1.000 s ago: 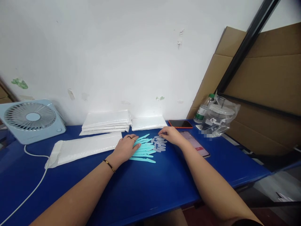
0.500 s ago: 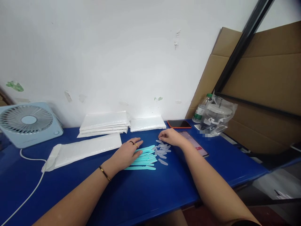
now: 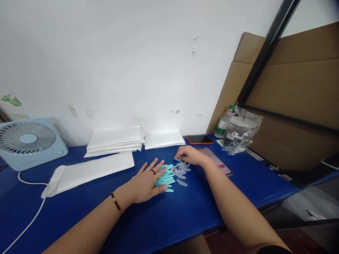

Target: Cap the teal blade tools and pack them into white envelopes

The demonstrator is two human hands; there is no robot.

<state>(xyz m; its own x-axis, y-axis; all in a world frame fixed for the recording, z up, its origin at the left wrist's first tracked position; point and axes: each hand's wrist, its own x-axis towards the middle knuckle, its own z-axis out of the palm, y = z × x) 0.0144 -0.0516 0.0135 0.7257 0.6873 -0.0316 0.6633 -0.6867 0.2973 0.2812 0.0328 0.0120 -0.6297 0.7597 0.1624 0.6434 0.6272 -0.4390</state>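
My left hand [image 3: 145, 181], fingers spread, lies over a row of turquoise eyebrow razors [image 3: 168, 177] and hides most of their length. Just right of the razors' tips is a loose pile of clear plastic blade caps [image 3: 180, 171]. At the far edge of this pile is my right hand [image 3: 186, 154], its fingers drawn together and pointing down. One cap shows right beneath those fingertips; whether something is pinched between them is hidden.
Padded white envelopes [image 3: 115, 137] are stacked by the wall, and a longer one [image 3: 92, 173] lies nearer. A blue fan [image 3: 31, 141] stands left. Two phones, one red-edged [image 3: 199, 139] and one lit [image 3: 218, 161], lie right, before a bottle [image 3: 221, 123] and bagged cup [image 3: 241, 128].
My left hand has spread its fingers and slid right, covering more of the razors. My right hand has shifted slightly left and down at the caps. The view has turned a little.
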